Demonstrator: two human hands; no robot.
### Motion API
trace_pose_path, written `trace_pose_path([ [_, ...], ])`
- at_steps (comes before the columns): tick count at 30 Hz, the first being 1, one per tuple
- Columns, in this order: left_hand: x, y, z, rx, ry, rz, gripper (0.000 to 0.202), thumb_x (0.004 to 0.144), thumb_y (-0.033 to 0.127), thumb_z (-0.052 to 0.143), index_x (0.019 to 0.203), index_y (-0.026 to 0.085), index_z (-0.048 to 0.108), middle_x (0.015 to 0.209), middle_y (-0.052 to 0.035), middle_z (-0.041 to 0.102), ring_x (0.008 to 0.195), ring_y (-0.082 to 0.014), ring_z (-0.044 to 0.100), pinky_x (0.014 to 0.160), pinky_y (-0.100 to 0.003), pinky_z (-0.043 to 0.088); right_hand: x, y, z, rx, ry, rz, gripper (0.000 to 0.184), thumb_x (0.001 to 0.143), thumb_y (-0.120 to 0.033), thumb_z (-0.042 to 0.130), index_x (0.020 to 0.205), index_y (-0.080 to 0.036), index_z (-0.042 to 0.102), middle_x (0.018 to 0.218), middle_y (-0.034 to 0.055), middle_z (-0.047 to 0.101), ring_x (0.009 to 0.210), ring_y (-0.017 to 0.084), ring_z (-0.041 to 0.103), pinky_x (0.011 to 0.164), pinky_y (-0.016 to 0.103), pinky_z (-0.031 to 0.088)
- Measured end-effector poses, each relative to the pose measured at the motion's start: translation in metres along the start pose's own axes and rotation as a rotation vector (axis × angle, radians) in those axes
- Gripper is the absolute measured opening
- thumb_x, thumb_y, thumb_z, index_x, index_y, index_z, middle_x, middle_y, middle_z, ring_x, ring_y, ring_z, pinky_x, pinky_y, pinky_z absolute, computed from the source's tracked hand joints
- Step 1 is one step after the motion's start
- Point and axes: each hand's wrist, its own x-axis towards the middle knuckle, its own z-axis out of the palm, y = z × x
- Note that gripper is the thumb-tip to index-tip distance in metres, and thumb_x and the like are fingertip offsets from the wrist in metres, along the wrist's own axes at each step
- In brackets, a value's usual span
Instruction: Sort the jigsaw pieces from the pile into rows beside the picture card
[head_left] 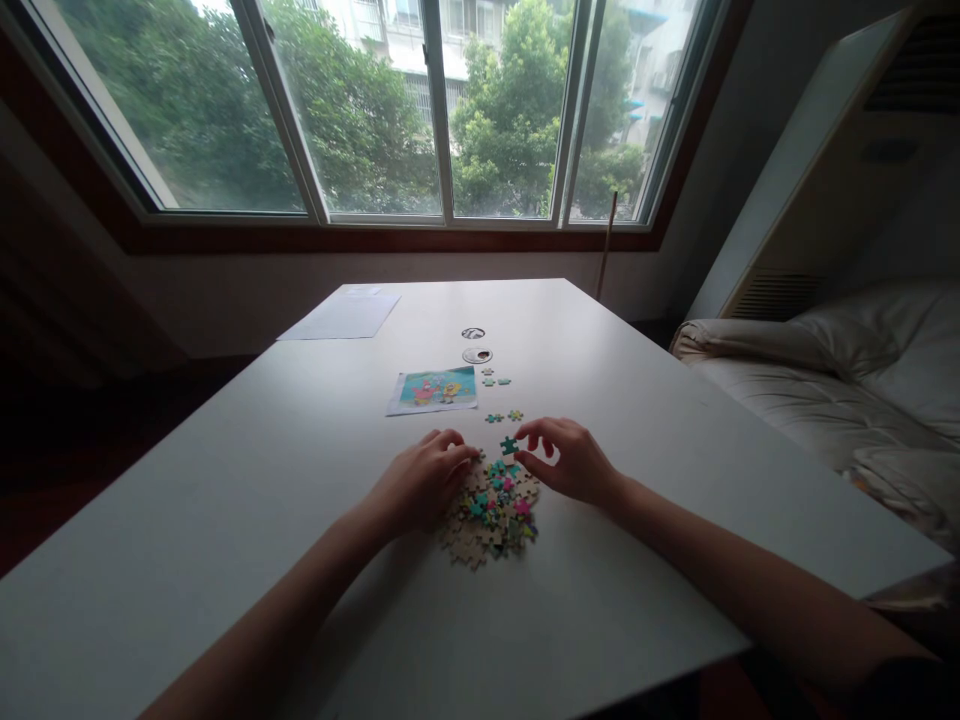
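A heap of jigsaw puzzle pieces (491, 510) lies in front of me, some pieces with plain tan backs up, others showing teal, pink and yellow. My right hand (570, 458) is at the heap's far right side, thumb and forefinger tips at the edge of a dark teal puzzle piece (509, 446). The other fingers of that hand are curled loosely. On the heap's left side rests my left hand (427, 478), its fingers bent and closed together around a small puzzle piece (478, 455) at their tips. Part of the heap is hidden under this hand.
Beyond the heap lie several separate pieces, such as a yellowish piece (515, 415) and a teal one (489, 382). A cartoon picture sheet (437, 390), two round discs (477, 356) and a white paper (341, 315) are on the white table (225, 480). A sofa (787, 370) stands right.
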Motion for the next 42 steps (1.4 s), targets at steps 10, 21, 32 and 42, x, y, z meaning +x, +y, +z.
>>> trace_pose_path([
  [10,0.0,0.002,-0.001,0.015,0.001,0.007,0.028,0.086,0.019,0.04,0.106,0.022,0.06,0.092,-0.008,0.056,0.086,-0.0199,0.051,0.074,-0.033,0.044,0.02,0.015,0.007,-0.025,-0.004,0.085,0.016,0.076,-0.03,0.057,0.088,-0.019,0.057,0.072,-0.0005,0.06,0.054,0.007,0.048,0.057,0.021,0.039],
  [21,-0.001,-0.004,-0.001,0.032,-0.024,0.006,0.032,0.083,0.013,0.041,0.108,0.024,0.058,0.095,-0.0075,0.055,0.086,-0.0193,0.051,0.073,-0.031,0.044,0.079,0.057,0.035,-0.118,-0.218,0.362,0.017,0.074,-0.032,0.058,0.083,-0.019,0.063,0.078,0.0013,0.064,0.066,0.011,0.056,0.06,0.022,0.04],
  [32,0.0,-0.001,-0.002,0.001,-0.034,-0.004,0.03,0.084,0.014,0.04,0.106,0.022,0.059,0.09,-0.007,0.056,0.085,-0.0182,0.052,0.075,-0.03,0.044,0.096,0.062,0.053,-0.181,-0.275,0.38,0.018,0.073,-0.032,0.057,0.087,-0.022,0.063,0.082,0.001,0.064,0.071,0.013,0.057,0.061,0.022,0.039],
  [42,-0.002,-0.013,-0.007,0.076,-0.018,-0.026,0.027,0.084,0.015,0.041,0.102,0.021,0.06,0.09,-0.0065,0.057,0.084,-0.0184,0.054,0.073,-0.03,0.045,0.082,0.039,0.041,-0.189,-0.249,0.315,0.017,0.077,-0.031,0.052,0.087,-0.021,0.062,0.086,0.0021,0.062,0.071,0.012,0.055,0.06,0.022,0.037],
])
